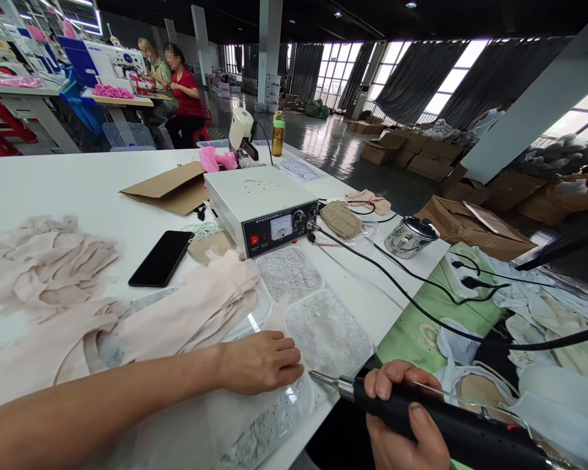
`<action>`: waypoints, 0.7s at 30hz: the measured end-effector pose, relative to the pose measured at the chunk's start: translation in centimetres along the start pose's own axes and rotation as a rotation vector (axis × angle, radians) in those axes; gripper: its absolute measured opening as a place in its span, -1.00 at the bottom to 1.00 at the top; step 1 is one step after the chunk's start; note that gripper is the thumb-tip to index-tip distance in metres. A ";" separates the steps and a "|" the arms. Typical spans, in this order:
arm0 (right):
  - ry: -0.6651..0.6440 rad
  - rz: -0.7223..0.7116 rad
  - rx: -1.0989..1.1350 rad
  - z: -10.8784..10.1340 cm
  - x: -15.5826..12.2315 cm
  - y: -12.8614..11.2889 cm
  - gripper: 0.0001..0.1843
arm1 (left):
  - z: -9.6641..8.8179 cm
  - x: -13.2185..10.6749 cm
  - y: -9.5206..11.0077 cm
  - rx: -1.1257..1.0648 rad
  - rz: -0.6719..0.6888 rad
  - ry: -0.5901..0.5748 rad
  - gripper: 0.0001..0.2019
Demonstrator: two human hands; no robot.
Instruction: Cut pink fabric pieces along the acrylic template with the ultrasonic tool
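My left hand [262, 363] presses down on the worktop with its fingers curled together. A thin pale beige fabric piece [277, 316] runs under it, over a clear sheet [330, 326] with greyish patches. Whether the fingers pinch the fabric is hidden. In my right hand [404, 405] is a black handheld ultrasonic tool [451, 421], fingers wrapped around its body. Its pointed metal tip [323, 377] aims left, close to my left fingertips. Stacked beige fabric pieces [196, 303] lie beyond my left forearm, and a looser pile [46, 261] is at the far left.
A control box [281, 228] with a dial stands mid-table; a black cable [396, 297] runs from it to the right. Around it are a phone [161, 258], cardboard [169, 186], a lidded glass jar [410, 238] and a bottle [277, 135]. Two people sit at sewing machines behind.
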State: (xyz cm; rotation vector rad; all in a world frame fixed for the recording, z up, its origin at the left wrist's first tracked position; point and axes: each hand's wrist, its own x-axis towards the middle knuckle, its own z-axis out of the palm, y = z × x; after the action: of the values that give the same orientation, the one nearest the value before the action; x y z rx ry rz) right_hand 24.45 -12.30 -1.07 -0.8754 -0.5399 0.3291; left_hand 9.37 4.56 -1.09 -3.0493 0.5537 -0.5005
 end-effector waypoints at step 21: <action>-0.060 -0.029 -0.022 0.8 0.5 0.1 -0.90 | 0.1 0.0 0.0 0.043 0.028 0.027 -0.86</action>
State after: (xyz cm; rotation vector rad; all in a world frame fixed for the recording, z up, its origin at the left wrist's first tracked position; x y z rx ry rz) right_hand 24.41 -11.49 -0.53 -0.8800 -0.6119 0.3246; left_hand 9.41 4.51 -1.20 -2.9943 0.5787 -0.5467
